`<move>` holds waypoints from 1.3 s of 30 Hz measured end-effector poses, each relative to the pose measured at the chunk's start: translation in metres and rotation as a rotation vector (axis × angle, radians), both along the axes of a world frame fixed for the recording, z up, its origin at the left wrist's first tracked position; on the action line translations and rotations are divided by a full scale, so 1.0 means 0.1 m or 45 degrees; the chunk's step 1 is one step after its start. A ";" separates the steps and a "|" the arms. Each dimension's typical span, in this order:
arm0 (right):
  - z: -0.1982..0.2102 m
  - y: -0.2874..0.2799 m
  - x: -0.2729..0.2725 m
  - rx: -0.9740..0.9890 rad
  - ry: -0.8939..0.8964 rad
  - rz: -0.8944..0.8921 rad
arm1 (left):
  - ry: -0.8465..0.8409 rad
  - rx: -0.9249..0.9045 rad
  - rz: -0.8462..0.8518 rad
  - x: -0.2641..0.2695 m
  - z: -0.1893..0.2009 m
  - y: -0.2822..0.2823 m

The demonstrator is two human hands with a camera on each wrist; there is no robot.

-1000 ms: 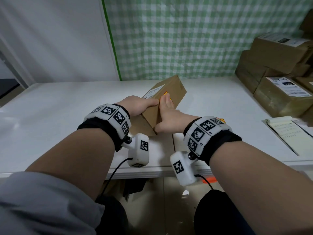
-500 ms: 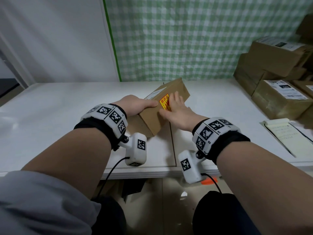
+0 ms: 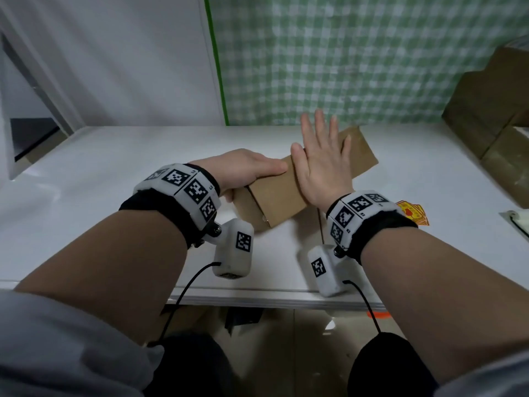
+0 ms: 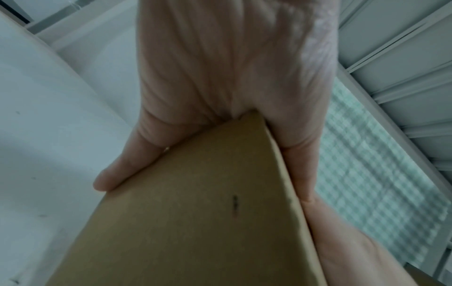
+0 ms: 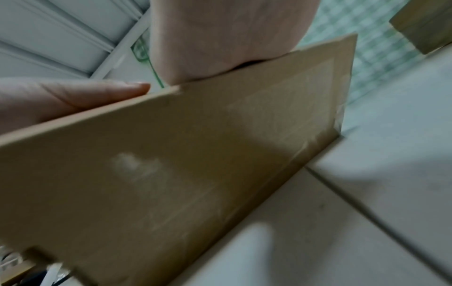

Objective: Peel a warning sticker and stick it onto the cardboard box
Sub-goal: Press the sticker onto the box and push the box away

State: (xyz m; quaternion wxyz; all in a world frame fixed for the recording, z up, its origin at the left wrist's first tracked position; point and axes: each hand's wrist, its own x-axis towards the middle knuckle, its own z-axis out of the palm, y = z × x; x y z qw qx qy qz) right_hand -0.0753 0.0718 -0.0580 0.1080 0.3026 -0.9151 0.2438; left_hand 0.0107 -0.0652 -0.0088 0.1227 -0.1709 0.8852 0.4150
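Observation:
A long brown cardboard box [image 3: 274,193] lies slantwise on the white table [image 3: 100,173]. My left hand [image 3: 243,170] grips its near end, thumb on top and fingers down the side, as the left wrist view shows [image 4: 220,108] around the box [image 4: 195,222]. My right hand [image 3: 320,156] lies flat on the box top with straight spread fingers, covering the spot where the sticker sat. In the right wrist view the palm [image 5: 220,38] presses the box's upper edge [image 5: 195,154]. The sticker on the box is hidden.
A small pile of yellow and red warning stickers [image 3: 412,212] lies on the table just right of my right wrist. Stacked brown cartons [image 3: 486,110] stand at the far right. A notepad edge [image 3: 518,222] shows at the right border. A green checked cloth hangs behind.
My right hand slid forward along the box top and flattened out, now covering the yellow sticker that showed half a second ago. The left hand keeps its grip.

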 end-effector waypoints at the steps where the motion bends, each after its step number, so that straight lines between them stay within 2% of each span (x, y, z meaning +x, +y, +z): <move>1: -0.01 0.02 -0.05 -0.013 0.000 -0.026 | 0.004 0.003 0.001 -0.01 -0.01 -0.01; 7: -0.02 0.02 -0.16 -0.093 -0.034 -0.234 | 0.012 -0.015 0.013 -0.03 -0.04 -0.02; 16: 0.01 -0.09 -0.05 -0.055 0.006 -0.125 | 0.015 -0.005 -0.006 -0.02 -0.02 0.00; 21: -0.01 0.02 -0.21 -0.072 -0.023 -0.268 | 0.011 -0.004 -0.020 -0.02 -0.01 -0.01; 25: -0.01 0.12 -0.28 -0.008 0.002 -0.369 | 0.021 -0.030 -0.024 -0.01 0.00 0.00; 30: 0.01 0.18 -0.29 0.088 -0.084 -0.540 | 0.010 -0.048 0.002 0.00 0.00 0.00; 34: 0.03 0.24 -0.19 0.189 -0.060 -0.480 | 0.030 -0.063 0.038 0.00 -0.01 0.02; 39: -0.04 0.27 0.05 0.221 -0.016 -0.218 | 0.078 -0.087 0.073 0.01 0.01 0.08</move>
